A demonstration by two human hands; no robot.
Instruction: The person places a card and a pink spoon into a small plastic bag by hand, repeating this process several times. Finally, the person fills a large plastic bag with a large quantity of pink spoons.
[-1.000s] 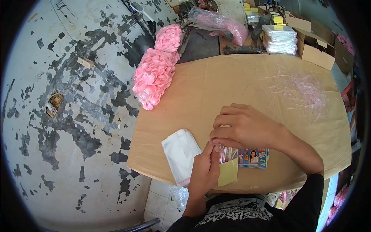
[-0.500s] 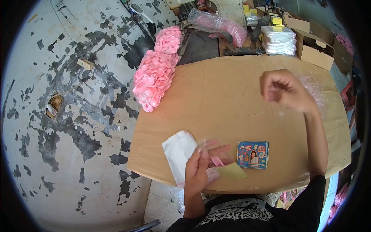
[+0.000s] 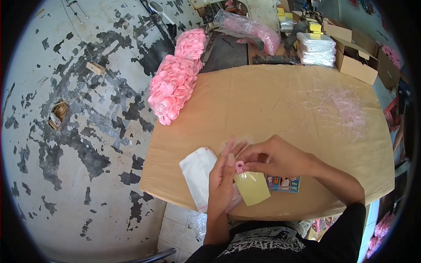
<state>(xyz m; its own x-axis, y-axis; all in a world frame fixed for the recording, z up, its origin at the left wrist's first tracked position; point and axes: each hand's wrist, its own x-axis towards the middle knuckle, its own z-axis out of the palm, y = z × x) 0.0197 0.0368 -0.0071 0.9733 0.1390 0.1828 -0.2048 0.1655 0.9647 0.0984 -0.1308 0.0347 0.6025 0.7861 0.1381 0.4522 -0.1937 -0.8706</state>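
My left hand holds a small clear plastic bag with a pale yellow card in it. A small pink piece with a dark hole shows at the top of the card. My right hand is closed in a pinch at the bag's upper part, beside the pink piece. Fingertips of both hands almost meet there. Under the left hand lies a stack of white and clear plastic bags. A pile of blue printed cards lies right of the yellow card and is partly hidden by it and my right hand.
Brown cardboard covers the table. Thin plastic strips lie tangled at the right. Bags of pink pieces stand at the left edge. Behind are stacked clear packets and an open carton.
My right hand has come down from the upper right of the table to the bag in my left hand. The yellow card is now turned to face up more fully.
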